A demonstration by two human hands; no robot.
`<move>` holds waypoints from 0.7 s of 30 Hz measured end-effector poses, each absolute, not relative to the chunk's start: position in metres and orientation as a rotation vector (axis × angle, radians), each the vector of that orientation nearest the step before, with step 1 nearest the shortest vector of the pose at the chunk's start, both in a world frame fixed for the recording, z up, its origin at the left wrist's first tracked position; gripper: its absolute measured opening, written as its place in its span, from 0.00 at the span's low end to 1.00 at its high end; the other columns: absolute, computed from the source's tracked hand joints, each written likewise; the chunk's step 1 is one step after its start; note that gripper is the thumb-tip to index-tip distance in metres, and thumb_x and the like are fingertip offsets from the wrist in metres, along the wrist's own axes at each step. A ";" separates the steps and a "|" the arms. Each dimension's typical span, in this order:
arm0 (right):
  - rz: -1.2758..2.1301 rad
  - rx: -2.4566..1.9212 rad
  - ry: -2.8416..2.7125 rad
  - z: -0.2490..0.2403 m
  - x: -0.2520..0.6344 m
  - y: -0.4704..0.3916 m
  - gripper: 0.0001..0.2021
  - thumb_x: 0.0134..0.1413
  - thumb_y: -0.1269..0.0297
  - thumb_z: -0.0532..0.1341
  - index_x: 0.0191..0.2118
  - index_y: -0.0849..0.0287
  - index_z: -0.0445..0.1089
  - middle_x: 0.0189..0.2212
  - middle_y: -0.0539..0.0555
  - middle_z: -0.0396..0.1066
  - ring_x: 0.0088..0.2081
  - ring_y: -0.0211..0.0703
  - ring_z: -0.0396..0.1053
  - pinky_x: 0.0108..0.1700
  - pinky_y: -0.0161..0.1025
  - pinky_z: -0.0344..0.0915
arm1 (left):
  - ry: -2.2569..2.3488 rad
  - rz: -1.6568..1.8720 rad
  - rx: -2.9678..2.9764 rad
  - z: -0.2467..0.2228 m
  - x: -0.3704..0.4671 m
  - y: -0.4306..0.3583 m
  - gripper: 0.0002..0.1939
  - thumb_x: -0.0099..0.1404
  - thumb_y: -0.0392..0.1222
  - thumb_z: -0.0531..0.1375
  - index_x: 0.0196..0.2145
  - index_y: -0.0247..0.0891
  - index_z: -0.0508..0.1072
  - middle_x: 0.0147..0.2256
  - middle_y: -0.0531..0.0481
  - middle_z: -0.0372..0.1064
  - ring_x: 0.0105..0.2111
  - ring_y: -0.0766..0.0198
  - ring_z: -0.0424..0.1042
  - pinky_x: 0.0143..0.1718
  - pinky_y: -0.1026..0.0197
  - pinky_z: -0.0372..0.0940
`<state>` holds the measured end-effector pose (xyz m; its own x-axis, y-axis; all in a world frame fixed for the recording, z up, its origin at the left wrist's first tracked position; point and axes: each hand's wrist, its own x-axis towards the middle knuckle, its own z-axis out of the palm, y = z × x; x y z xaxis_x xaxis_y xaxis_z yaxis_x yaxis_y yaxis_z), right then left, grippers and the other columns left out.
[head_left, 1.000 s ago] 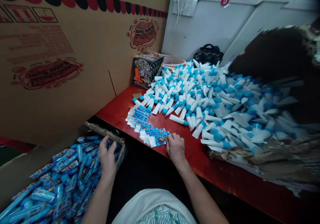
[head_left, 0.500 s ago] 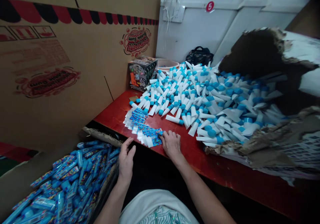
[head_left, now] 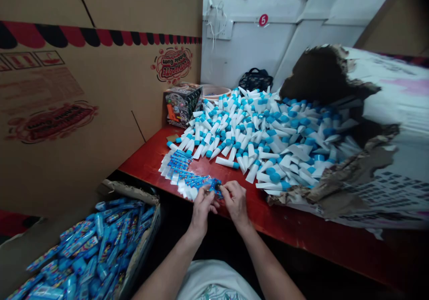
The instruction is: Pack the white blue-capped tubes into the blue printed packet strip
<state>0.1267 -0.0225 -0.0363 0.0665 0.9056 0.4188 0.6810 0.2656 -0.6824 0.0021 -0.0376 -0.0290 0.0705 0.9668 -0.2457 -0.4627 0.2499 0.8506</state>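
Blue-printed clear plastic sleeves [head_left: 179,168] lie fanned out in an overlapping row on the red table. At the near right end of that row, my right hand [head_left: 236,203] pinches one printed plastic sleeve [head_left: 215,185] between thumb and forefinger. My left hand [head_left: 201,210] is closed at the left edge of the same sleeve, its thumb and forefinger together; the exact grip is partly hidden. Just beyond the hands spreads a big heap of white tubes with blue caps [head_left: 248,132], one of them lying at its near edge [head_left: 227,162].
A torn carton [head_left: 378,166] spills the tubes from the right. Lower left, an open carton [head_left: 152,202] holds many blue-wrapped tubes [head_left: 97,242]. Tall cardboard [head_left: 110,81] walls the left side. A toy box [head_left: 182,103], a pink tub [head_left: 217,90] and a dark bag [head_left: 256,79] stand at the back.
My left hand has moved right from beside the table edge to the sleeves and closed there, meeting my right hand. A sleeve is now between both hands. The view has shifted slightly.
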 end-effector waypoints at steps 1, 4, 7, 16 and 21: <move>0.322 -1.475 -1.687 -0.034 0.128 -0.026 0.15 0.61 0.57 0.54 0.27 0.57 0.68 0.28 0.51 0.67 0.35 0.41 0.66 0.42 0.38 0.57 | 0.949 1.224 0.672 -0.028 0.006 -0.032 0.16 0.56 0.49 0.63 0.39 0.38 0.69 0.25 0.54 0.68 0.21 0.68 0.67 0.20 0.67 0.58; 0.447 -1.413 -1.613 -0.029 0.136 -0.033 0.11 0.59 0.57 0.55 0.34 0.58 0.69 0.33 0.53 0.69 0.38 0.43 0.67 0.45 0.40 0.59 | 0.900 1.271 0.636 -0.024 0.012 -0.021 0.12 0.55 0.47 0.63 0.32 0.37 0.68 0.24 0.55 0.67 0.20 0.69 0.65 0.22 0.67 0.61; 0.737 -1.264 -1.471 -0.026 0.143 -0.032 0.17 0.56 0.56 0.56 0.48 0.58 0.66 0.44 0.57 0.68 0.44 0.45 0.67 0.45 0.40 0.63 | 0.806 1.226 0.573 -0.020 0.010 -0.016 0.11 0.54 0.44 0.65 0.32 0.37 0.70 0.27 0.54 0.68 0.24 0.68 0.68 0.25 0.66 0.63; 1.257 -1.165 -1.230 -0.032 0.130 -0.024 0.13 0.49 0.54 0.61 0.26 0.59 0.68 0.21 0.46 0.65 0.23 0.36 0.60 0.28 0.33 0.57 | 0.815 1.194 0.601 -0.014 -0.006 -0.014 0.13 0.55 0.47 0.64 0.35 0.37 0.71 0.26 0.53 0.68 0.21 0.68 0.66 0.20 0.66 0.60; 1.136 -1.229 -1.312 -0.038 0.127 -0.019 0.17 0.51 0.51 0.59 0.21 0.58 0.63 0.17 0.45 0.59 0.22 0.35 0.56 0.25 0.32 0.53 | 0.818 1.117 0.713 -0.022 0.002 -0.016 0.12 0.54 0.46 0.64 0.33 0.35 0.71 0.23 0.53 0.66 0.17 0.71 0.61 0.18 0.67 0.55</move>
<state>0.1266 -0.0192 -0.0380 -0.0173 0.9985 0.0526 0.0912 0.0540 -0.9944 0.0024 -0.0161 -0.0219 0.2207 0.9544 -0.2011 -0.4799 0.2857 0.8295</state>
